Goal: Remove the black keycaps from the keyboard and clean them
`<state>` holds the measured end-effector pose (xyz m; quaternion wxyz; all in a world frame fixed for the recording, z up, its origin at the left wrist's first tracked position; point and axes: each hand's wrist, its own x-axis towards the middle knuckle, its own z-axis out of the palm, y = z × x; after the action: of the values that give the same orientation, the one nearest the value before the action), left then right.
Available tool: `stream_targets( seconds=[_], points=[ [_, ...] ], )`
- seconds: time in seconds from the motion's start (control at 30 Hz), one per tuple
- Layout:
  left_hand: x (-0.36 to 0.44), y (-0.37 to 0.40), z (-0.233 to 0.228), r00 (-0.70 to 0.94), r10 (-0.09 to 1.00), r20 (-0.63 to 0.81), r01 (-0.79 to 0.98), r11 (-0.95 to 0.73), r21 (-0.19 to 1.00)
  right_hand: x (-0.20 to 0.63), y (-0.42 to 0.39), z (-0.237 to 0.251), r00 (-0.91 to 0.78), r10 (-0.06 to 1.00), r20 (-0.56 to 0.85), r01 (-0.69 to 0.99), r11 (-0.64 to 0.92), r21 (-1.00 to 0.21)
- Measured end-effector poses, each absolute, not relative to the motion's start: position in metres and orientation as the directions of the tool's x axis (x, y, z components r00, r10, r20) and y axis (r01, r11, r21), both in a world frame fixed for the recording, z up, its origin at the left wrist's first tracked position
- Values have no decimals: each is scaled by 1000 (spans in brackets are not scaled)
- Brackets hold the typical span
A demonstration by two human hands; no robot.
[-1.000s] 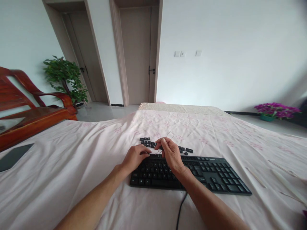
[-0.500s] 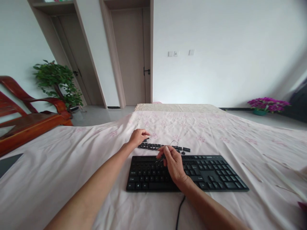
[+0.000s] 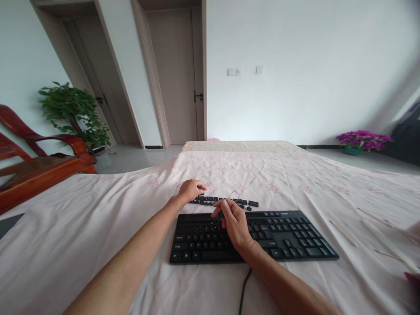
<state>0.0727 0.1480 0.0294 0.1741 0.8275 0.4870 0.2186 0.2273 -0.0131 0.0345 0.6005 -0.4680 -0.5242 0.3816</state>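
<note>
A black keyboard [image 3: 282, 240] lies on the cloth with its cord running toward me; part of its upper left is bare of caps. Behind it, loose black keycaps [image 3: 242, 202] lie in uneven rows. My left hand [image 3: 191, 190] is over the left end of these rows, fingers pinched together; whether a cap is between the fingertips is hidden. Above the keyboard, my right hand [image 3: 234, 221] is closed on a thin wire keycap puller [image 3: 235, 193]. One wire loop sticks up behind the fingers, and the other end points down at the keys.
Thin sticks [image 3: 343, 232] lie on the pink-flowered cloth [image 3: 131, 236] to the right. A dark flat object [image 3: 9, 224] shows at the left edge. Beyond are a wooden chair [image 3: 65, 164], a leafy plant [image 3: 74, 111] and a pot of purple flowers [image 3: 364, 141].
My left hand has shifted slightly right and down over the keycaps. My right hand stays above the keyboard with the puller. The whole view has moved a little.
</note>
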Motion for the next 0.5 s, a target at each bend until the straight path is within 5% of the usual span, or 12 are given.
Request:
stream_targets(
  seconds=[0.5],
  points=[
    [60, 159, 32, 405, 901, 157, 793, -432, 430, 227, -13, 34, 161, 952, 260, 11, 261, -965]
  ],
)
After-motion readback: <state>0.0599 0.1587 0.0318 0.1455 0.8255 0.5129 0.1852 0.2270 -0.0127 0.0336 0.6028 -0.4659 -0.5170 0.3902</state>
